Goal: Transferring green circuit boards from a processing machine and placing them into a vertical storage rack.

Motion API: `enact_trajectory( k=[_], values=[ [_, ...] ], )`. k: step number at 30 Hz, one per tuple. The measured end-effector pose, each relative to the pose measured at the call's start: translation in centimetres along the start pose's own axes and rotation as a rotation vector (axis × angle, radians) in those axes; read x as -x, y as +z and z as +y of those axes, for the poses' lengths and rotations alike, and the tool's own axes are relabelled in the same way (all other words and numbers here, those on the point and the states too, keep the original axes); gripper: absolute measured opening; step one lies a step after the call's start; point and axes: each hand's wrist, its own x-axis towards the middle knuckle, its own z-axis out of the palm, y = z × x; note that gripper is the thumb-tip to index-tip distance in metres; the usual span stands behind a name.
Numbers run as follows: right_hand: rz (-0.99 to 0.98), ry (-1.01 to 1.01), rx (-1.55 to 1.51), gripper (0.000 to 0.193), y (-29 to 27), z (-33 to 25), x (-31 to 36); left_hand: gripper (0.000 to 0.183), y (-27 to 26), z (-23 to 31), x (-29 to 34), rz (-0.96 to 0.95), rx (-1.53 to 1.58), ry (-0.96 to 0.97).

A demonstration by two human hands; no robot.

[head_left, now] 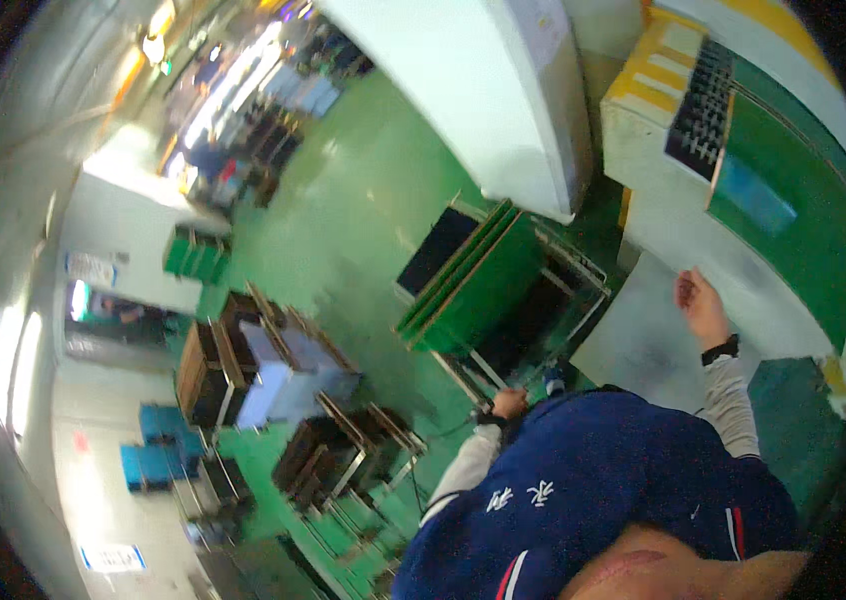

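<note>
My left hand point(510, 403) is low beside my body, right at the near corner of a metal-framed cart point(483, 372). Its fingers are too small and blurred to read, and I cannot tell whether it touches the frame. Large green boards point(488, 275) lean on this cart, with a dark panel point(438, 248) behind them. My right hand point(701, 300) hangs over a pale grey surface, fingers curled in and nothing visible in them. Beyond it stands a white machine point(658, 180) with a green top point(783, 205) and a row of dark parts point(701, 110).
A large white cabinet point(483, 90) stands ahead. To the left are trolleys with brown boards point(328, 465), a cart with a light-blue panel point(293, 375), blue bins point(158, 450) and a green stack point(196, 253). Green floor point(353, 200) runs between them.
</note>
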Motion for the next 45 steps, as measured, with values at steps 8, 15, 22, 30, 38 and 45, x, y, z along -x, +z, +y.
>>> enact_trajectory(
  k=[8, 15, 22, 30, 38, 45],
  values=[
    [-0.172, 0.312, 0.436, 0.023, 9.6, 6.8, -2.4, 0.034, -0.5, 2.1, 2.8, 0.158, 0.224, -0.202],
    [-0.429, 0.391, 0.775, 0.023, 20.2, 13.0, -6.6, 0.035, -2.5, -3.1, 2.2, 0.2, 0.022, -0.148],
    [-0.816, -0.085, 1.348, 0.032, 27.7, 19.3, -12.3, 0.034, -3.2, -3.9, 0.9, 0.214, 0.276, -0.324],
    [-1.09, -0.658, 1.707, 0.05, 33.3, 24.2, -13.7, 0.031, -4.2, -4.2, 1.0, 0.227, 0.513, -0.321],
    [-1.102, -0.772, 1.844, 0.058, 31.9, 24.7, -12.9, 0.036, -5.8, -2.9, 1.3, 0.176, 0.499, -0.392],
    [-1.178, -0.786, 1.741, 0.045, 35.6, 26.6, -13.8, 0.031, -0.9, -13.5, -5.7, 0.119, 0.696, -0.316]
  ],
)
